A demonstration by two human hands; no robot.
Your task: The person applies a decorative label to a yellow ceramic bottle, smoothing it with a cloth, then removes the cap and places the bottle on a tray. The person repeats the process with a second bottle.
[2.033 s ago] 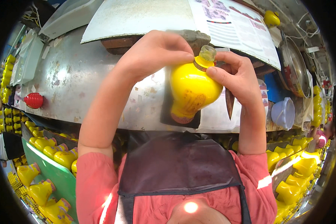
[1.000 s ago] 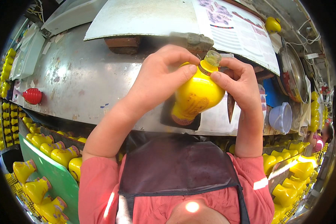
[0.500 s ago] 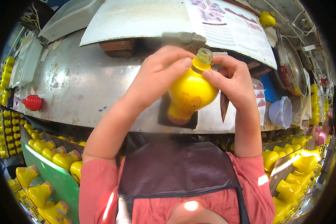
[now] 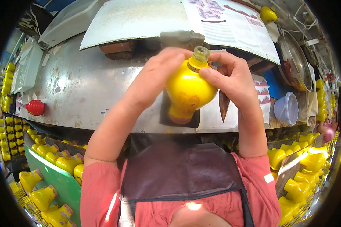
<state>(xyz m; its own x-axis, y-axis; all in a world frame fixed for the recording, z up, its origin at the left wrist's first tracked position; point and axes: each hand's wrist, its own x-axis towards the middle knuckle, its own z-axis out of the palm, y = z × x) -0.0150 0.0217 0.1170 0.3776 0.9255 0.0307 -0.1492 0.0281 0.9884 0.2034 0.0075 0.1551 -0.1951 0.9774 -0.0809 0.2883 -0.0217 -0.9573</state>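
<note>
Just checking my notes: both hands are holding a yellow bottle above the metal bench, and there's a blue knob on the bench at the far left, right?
Not quite: the head view shows that knob is red, not blue. The rest stands: left hand and right hand hold the yellow bottle above the metal bench.

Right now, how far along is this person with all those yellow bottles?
Many yellow bottles already stand in rows at both sides. In hand: one round yellow bottle, the left hand cupping its body, the right hand at its open neck with a blade. Which bottles remain cannot be told.
</note>
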